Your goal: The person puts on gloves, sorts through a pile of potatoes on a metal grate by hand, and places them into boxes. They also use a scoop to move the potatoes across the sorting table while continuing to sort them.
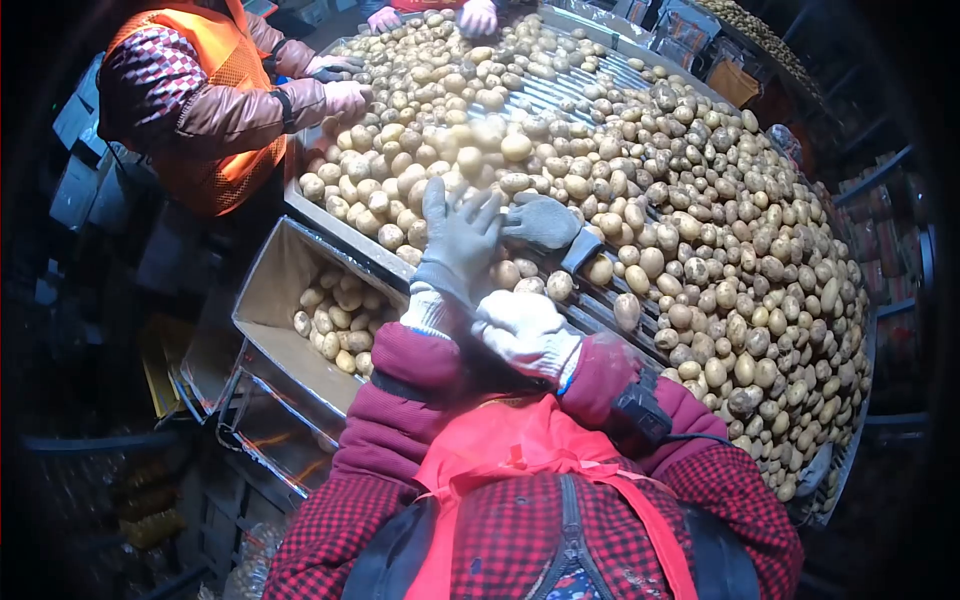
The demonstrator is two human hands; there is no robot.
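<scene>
dim surroundings frame a slatted counter point(345, 234) heaped with potatoes point(745, 270). the left hand point(465, 230), gloved in grey, points forward with fingers spread wide, holding nothing that i can make out; a pale, roundish potato point(470, 160) lies just beyond its fingertips, nearer to it than to the right hand point(525, 330). that one, in a white-backed glove, is lower and to the right (its fingers are hidden, so i cannot tell its grip). a box point(268, 265) holding more potatoes stands to the left.
</scene>
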